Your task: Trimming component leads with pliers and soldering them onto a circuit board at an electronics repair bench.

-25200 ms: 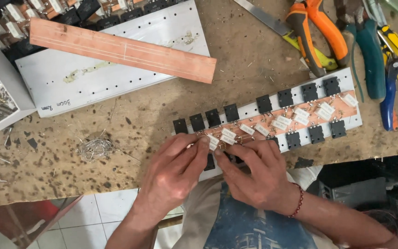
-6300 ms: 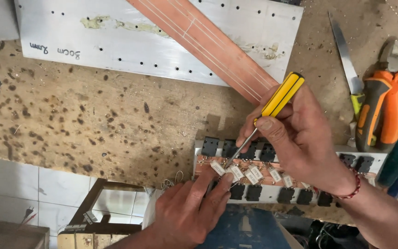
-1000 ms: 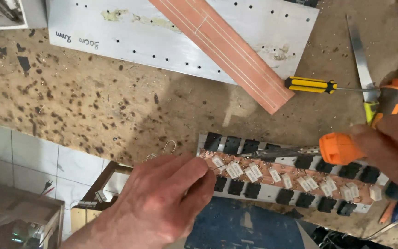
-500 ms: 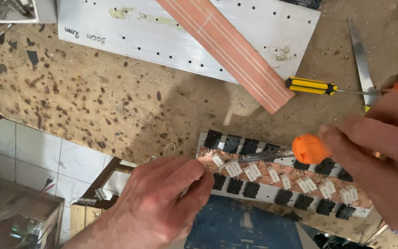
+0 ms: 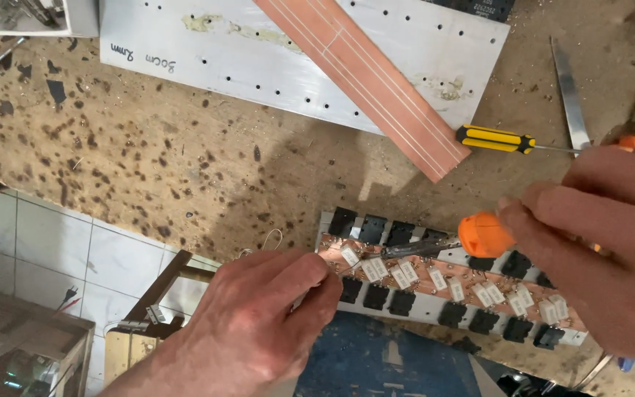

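Observation:
A long circuit strip [image 5: 442, 283] with a copper middle, white block parts and rows of black square parts lies at the near edge of the bench. My left hand [image 5: 259, 323] pinches its left end. My right hand [image 5: 604, 250] grips an orange-handled screwdriver [image 5: 483, 235] whose metal shaft [image 5: 413, 250] lies across the copper, tip pointing left near the white parts.
A yellow-and-black screwdriver [image 5: 495, 138] lies on the spotted wooden bench [image 5: 185, 162]. Behind it are a drilled white metal plate [image 5: 295, 51] with a copper-clad strip [image 5: 365, 81] across it, and a metal blade [image 5: 569, 95] at right. Tiled floor [image 5: 53, 250] shows below left.
My right hand has brought the orange-handled screwdriver leftward and turned it so its shaft now rests over the copper strip. My left hand stays on the strip's left end.

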